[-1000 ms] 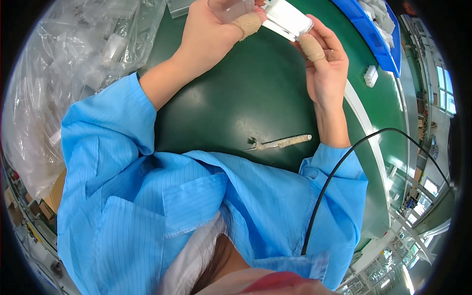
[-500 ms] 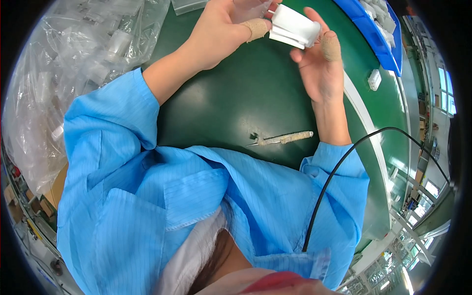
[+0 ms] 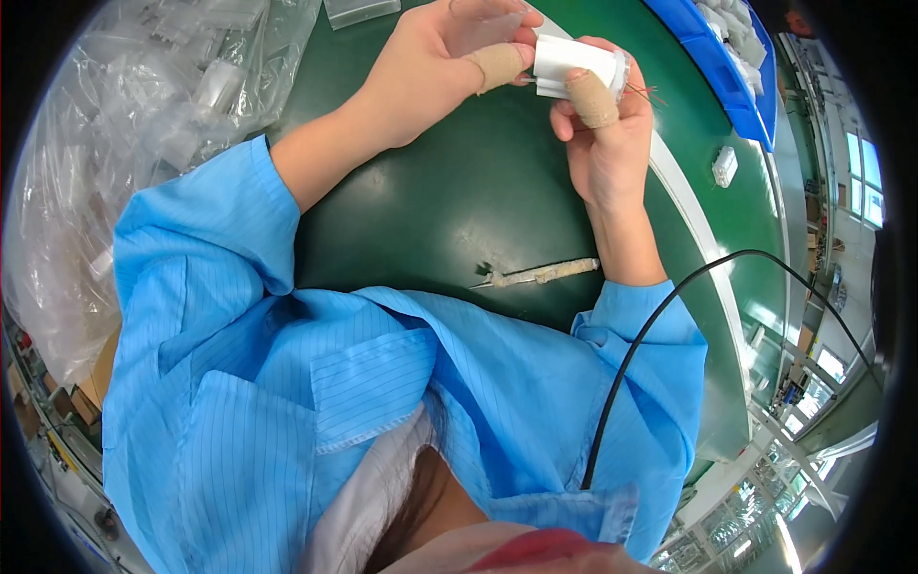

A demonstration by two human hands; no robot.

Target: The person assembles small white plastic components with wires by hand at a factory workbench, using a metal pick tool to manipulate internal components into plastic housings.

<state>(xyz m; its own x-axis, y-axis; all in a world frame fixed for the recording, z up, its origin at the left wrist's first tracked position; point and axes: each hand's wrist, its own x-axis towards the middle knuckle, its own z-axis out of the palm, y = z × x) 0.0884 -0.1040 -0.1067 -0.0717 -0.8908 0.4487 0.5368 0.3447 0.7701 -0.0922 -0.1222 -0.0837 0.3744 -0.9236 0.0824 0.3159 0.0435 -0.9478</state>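
The worker's jacket [image 3: 244,450] is sky blue with fine darker stripes; the tabletop [image 3: 411,220] is dark green, edged by a white strip [image 3: 690,212]. The part [image 3: 562,59] is plain white with red wires [image 3: 644,93], the translucent piece [image 3: 486,33] greyish, the thumb wraps [image 3: 593,99] tan and the pointed tool [image 3: 569,271] beige and silver. The tray [image 3: 708,72] is blue, the cable [image 3: 755,253] black, the bag [image 3: 72,210] colourless.

The right grip [image 3: 614,158] holds a white part [image 3: 562,57] with red wires [image 3: 643,93].

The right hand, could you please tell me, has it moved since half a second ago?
Yes, the right hand has moved left, judged against the slim tool.
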